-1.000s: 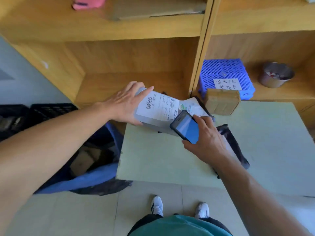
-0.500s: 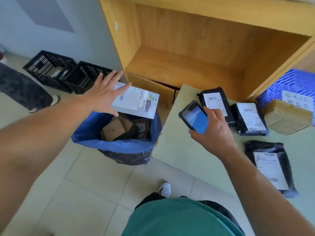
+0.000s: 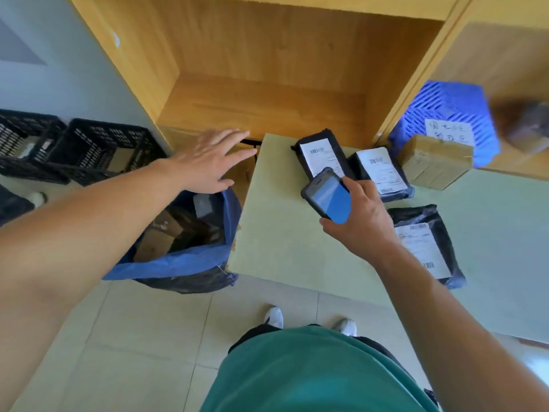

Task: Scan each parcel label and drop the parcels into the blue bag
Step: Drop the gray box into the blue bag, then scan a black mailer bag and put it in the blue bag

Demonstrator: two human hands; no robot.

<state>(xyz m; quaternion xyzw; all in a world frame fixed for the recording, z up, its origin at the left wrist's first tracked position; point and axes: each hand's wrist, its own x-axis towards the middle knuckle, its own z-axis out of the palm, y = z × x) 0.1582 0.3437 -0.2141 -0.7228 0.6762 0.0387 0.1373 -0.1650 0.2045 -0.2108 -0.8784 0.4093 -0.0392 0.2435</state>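
Left hand [image 3: 208, 162]: fingers spread flat, empty, above the bag's mouth.
Right hand [image 3: 362, 224]: fingers wrapped round a glossy phone [image 3: 328, 199].
Blue bag [image 3: 178, 264]: soft sack on the floor beside the desk [image 3: 282, 233], with cardboard boxes inside.
Parcels [image 3: 424, 242]: three crinkled black plastic mailers on the desk.

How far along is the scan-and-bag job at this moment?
Done: several parcels lie in the blue bag. In hand: the left hand hovers open and empty over the bag's far edge; the right hand grips the phone. Left: three black mailers and a cardboard box wait on the table.
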